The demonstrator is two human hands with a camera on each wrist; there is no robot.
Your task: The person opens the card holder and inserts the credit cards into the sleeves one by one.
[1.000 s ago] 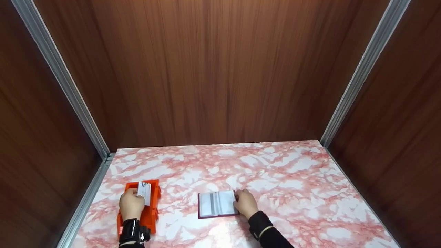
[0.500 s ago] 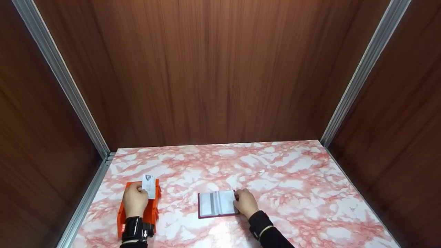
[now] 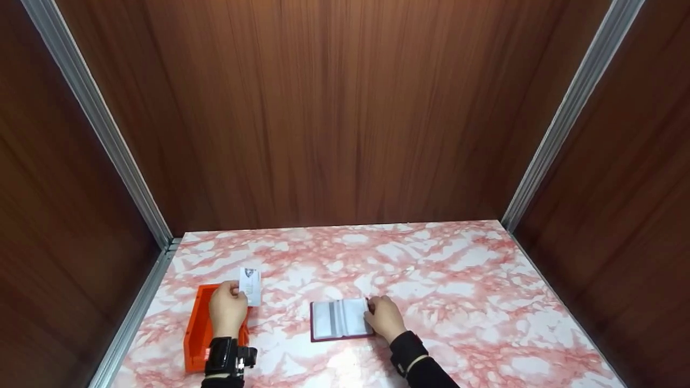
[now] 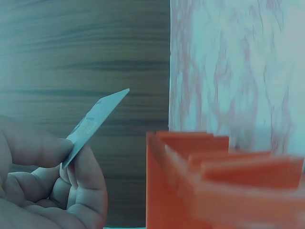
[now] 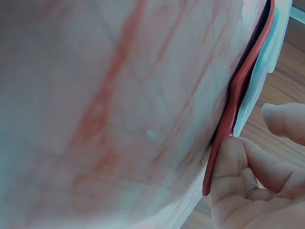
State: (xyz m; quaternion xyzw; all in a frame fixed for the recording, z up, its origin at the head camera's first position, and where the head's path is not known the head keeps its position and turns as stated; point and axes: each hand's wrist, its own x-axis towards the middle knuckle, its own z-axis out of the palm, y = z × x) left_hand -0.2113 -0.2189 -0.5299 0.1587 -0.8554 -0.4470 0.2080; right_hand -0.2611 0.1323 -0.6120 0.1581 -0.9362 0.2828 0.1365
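My left hand pinches a white card with dark print between thumb and fingers. It is above the right side of an orange bin; the left wrist view shows the card tilted, apart from the bin wall. A small card holder with a dark red cover lies spread at clear sleeves on the tabletop. At its right edge, my right hand holds the cover. In the right wrist view, curled fingers touch the red cover, while the thumb is apart from the sleeves.
The tabletop has a red and white marble pattern. Brown wood-grain panels enclose its back and sides, with metal corner rails. Marbled surface lies between the bin and the card holder.
My left hand has lifted the card from within the bin and moved it right and away from me, past the bin's right edge. The right hand and card holder stay in place.
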